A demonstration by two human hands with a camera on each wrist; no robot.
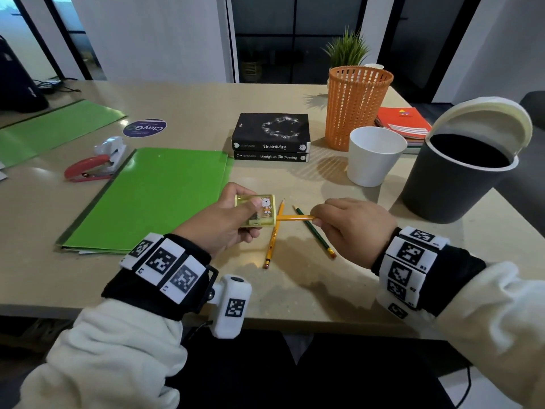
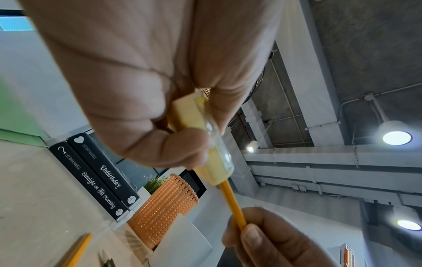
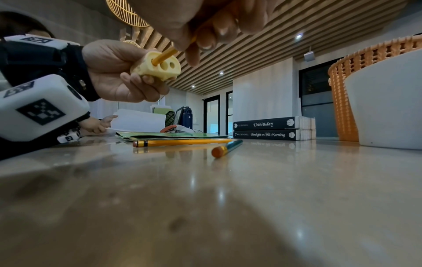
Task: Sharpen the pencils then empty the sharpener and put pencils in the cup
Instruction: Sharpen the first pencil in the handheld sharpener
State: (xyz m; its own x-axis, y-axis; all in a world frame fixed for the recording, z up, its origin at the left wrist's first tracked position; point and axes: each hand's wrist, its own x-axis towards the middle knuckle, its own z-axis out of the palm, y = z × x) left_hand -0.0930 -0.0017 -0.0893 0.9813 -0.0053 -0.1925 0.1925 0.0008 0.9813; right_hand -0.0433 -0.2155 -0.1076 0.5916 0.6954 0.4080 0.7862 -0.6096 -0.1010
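My left hand (image 1: 233,215) grips a yellow box sharpener (image 1: 257,213) with a cartoon sticker, held above the table. My right hand (image 1: 351,222) pinches a yellow pencil (image 1: 295,217) whose tip is pushed into one of the sharpener's holes (image 3: 157,62). In the left wrist view the pencil (image 2: 231,200) leaves the sharpener (image 2: 212,155) toward my right fingers (image 2: 253,236). A second yellow pencil (image 1: 274,233) and a green pencil (image 1: 314,231) lie on the table beneath my hands. The white cup (image 1: 374,154) stands upright, beyond my right hand.
A dark bin (image 1: 454,178) with its white lid raised stands at the right edge. An orange mesh basket (image 1: 354,107) and two stacked black books (image 1: 271,137) are behind. A green folder (image 1: 153,196) and a red stapler (image 1: 91,169) lie to the left.
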